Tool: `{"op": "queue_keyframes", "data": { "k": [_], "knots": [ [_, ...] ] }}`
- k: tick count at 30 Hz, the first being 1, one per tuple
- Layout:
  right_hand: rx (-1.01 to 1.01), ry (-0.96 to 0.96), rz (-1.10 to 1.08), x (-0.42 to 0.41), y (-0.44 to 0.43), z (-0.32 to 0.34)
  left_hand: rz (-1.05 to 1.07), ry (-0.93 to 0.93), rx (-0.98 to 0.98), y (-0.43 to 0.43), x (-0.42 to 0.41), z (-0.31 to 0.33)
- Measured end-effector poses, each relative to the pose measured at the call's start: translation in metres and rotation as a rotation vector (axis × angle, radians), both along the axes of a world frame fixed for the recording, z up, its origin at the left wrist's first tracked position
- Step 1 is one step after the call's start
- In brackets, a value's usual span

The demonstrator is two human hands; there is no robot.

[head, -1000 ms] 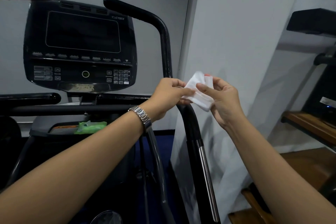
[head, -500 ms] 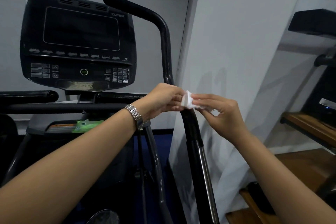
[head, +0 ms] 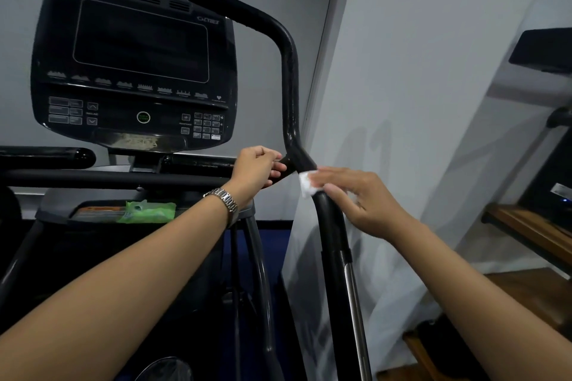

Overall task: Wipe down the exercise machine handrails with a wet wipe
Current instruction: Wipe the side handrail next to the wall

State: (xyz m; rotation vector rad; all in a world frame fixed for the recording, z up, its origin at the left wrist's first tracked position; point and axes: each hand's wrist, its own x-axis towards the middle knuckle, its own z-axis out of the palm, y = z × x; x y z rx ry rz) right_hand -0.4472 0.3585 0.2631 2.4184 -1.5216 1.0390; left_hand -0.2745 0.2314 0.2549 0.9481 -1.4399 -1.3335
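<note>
The black right handrail (head: 290,77) of the exercise machine rises from a chrome-trimmed post (head: 335,244) and bends toward the console. A small white wet wipe (head: 307,184) sits bunched on the rail just below the bend. My right hand (head: 356,198) holds it there, with the fingers laid over the wipe and the thumb on the rail's near side. My left hand (head: 258,168), with a metal watch on its wrist, hovers just left of the bend. Its fingers are loosely curled and hold nothing.
The dark console (head: 136,71) fills the upper left, with horizontal black bars (head: 117,178) below it. A green wipes pack (head: 148,212) lies on the tray under the console. A white wall panel (head: 402,102) stands close on the right of the rail. A wooden shelf (head: 526,229) and another machine are at far right.
Both hands were folding the wipe in the air. They dropped to the rail, my left hand let go, and my right hand now holds the wipe against the rail alone.
</note>
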Motion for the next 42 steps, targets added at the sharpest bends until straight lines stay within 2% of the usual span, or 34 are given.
{"op": "queue_keyframes", "data": {
  "k": [4,8,13,16,20,23,28,34,39,42],
  "knots": [
    [-0.066,0.237,0.096,0.008,0.011,-0.006,0.048,-0.006,-0.064,-0.005,-0.001,-0.004],
    [0.002,0.392,-0.005,0.014,-0.025,0.015,0.058,-0.017,-0.083,-0.008,0.003,-0.005],
    [0.032,0.267,0.05,0.015,-0.034,0.019,0.047,-0.024,-0.106,-0.009,0.005,-0.007],
    [0.047,0.291,0.122,0.013,-0.016,0.006,0.018,-0.048,-0.142,-0.009,0.008,-0.013],
    [0.043,0.306,0.008,0.014,-0.036,0.01,0.001,-0.056,-0.155,-0.009,0.011,-0.018],
    [0.04,0.231,-0.022,0.014,-0.039,0.012,0.002,-0.062,-0.163,-0.008,0.011,-0.016],
    [0.155,-0.06,0.143,0.008,-0.009,0.001,-0.008,-0.056,-0.182,-0.01,0.015,-0.015],
    [0.222,-0.162,-0.098,0.004,-0.038,0.005,-0.019,-0.068,-0.187,-0.012,0.009,-0.017],
    [0.22,-0.4,0.026,-0.004,-0.01,-0.002,-0.055,-0.071,-0.244,-0.016,0.005,-0.016],
    [0.234,-0.41,-0.023,-0.002,-0.021,0.003,-0.049,-0.061,-0.239,-0.017,0.004,-0.02]
  ]
}}
